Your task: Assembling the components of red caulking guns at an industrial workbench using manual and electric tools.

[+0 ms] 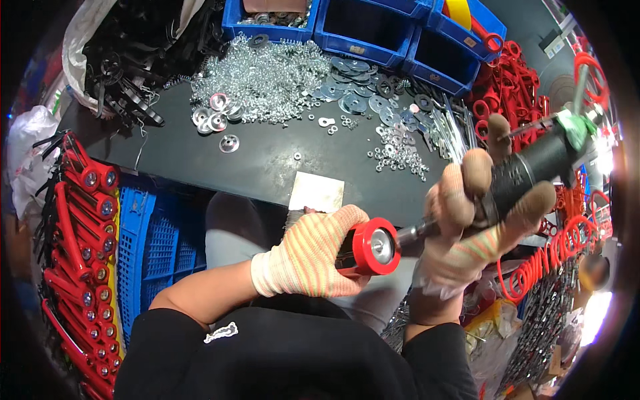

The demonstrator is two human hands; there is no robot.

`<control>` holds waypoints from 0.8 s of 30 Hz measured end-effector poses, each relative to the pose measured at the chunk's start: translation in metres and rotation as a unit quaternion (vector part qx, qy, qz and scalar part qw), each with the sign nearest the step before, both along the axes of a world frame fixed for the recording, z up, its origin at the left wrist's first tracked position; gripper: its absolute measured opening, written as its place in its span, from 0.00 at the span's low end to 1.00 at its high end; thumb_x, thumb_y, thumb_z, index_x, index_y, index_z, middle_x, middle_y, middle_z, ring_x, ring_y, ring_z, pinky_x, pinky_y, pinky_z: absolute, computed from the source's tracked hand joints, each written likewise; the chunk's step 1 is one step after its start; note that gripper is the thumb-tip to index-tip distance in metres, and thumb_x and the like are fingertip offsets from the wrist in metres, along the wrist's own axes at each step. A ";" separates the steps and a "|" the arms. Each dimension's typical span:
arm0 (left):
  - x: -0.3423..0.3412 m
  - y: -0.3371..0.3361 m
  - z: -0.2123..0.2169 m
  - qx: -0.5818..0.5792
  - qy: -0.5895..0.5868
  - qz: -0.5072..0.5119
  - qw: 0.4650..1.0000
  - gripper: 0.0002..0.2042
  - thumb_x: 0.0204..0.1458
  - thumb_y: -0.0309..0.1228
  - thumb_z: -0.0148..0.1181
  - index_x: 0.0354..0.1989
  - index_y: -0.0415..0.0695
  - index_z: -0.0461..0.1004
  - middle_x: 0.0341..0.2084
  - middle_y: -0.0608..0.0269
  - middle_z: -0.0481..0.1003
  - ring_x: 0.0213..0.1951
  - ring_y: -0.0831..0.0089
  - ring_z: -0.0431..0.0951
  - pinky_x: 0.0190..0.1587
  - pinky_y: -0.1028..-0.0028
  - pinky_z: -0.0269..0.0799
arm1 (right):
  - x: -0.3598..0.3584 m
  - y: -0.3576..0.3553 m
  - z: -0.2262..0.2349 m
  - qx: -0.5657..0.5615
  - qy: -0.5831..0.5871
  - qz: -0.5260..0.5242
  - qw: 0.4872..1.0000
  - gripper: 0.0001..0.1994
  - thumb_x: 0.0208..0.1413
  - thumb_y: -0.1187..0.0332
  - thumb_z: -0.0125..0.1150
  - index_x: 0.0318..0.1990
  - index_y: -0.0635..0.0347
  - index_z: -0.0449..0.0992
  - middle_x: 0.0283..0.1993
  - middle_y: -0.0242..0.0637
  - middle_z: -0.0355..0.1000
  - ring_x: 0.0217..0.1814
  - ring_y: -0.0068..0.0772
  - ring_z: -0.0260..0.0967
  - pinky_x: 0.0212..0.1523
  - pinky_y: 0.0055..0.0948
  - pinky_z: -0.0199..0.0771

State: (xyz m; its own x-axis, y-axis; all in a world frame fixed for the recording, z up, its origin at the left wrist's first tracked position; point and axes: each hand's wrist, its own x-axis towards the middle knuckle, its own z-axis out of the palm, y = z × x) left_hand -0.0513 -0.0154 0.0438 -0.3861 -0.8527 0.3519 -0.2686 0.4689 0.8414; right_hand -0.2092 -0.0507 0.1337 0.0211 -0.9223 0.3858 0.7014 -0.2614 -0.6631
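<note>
My left hand (313,257), in a striped knit glove, grips a red wheel part (375,246) with a shiny metal washer at its centre, held over my lap. My right hand (470,230), gloved the same way, is wrapped around a black pneumatic screwdriver (533,167). The tool's metal bit (417,231) points left and meets the centre of the red wheel. A red coiled air hose (547,257) hangs from the tool's far end.
A black worktable (267,160) carries a heap of small silver nuts (267,77), washers (357,90) and a small metal plate (317,192). Blue bins (373,27) line the back. Finished red wheel assemblies (80,260) fill a blue crate (150,240) at left. Red parts (513,87) pile at right.
</note>
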 end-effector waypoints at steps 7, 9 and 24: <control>0.002 0.007 0.012 0.092 -0.063 0.028 0.993 0.25 0.29 0.33 0.71 0.40 0.41 0.70 0.28 0.50 0.76 0.33 0.53 0.79 0.36 0.63 0.74 | 0.016 0.031 -0.010 0.025 0.055 0.000 0.998 0.34 0.42 0.41 0.69 0.49 0.53 0.67 0.26 0.34 0.64 0.17 0.26 0.58 0.14 0.20 0.58; 0.000 0.005 0.005 0.059 -0.042 -0.014 0.997 0.30 0.25 0.33 0.68 0.43 0.40 0.70 0.30 0.49 0.76 0.34 0.50 0.78 0.39 0.62 0.74 | 0.018 0.033 -0.004 0.043 0.058 -0.069 0.995 0.31 0.45 0.44 0.67 0.48 0.59 0.66 0.25 0.30 0.60 0.17 0.23 0.55 0.12 0.21 0.52; 0.391 0.291 0.057 0.142 -0.578 0.408 0.693 0.23 0.26 0.18 0.62 0.38 0.50 0.78 0.56 0.51 0.62 0.63 0.48 0.56 0.67 0.54 0.47 | -0.194 -0.112 -0.098 0.070 0.809 -0.416 0.409 0.39 0.53 0.71 0.58 0.71 0.45 0.44 0.62 0.56 0.61 0.61 0.55 0.62 0.59 0.44 0.60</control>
State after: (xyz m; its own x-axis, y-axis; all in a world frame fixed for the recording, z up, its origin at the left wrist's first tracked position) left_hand 0.3400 0.2759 0.1007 0.3804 -0.9247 -0.0161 -0.9179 -0.3754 -0.1290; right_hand -0.4033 -0.1630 0.0359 -0.1989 -0.8805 0.4304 -0.9788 0.1567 -0.1320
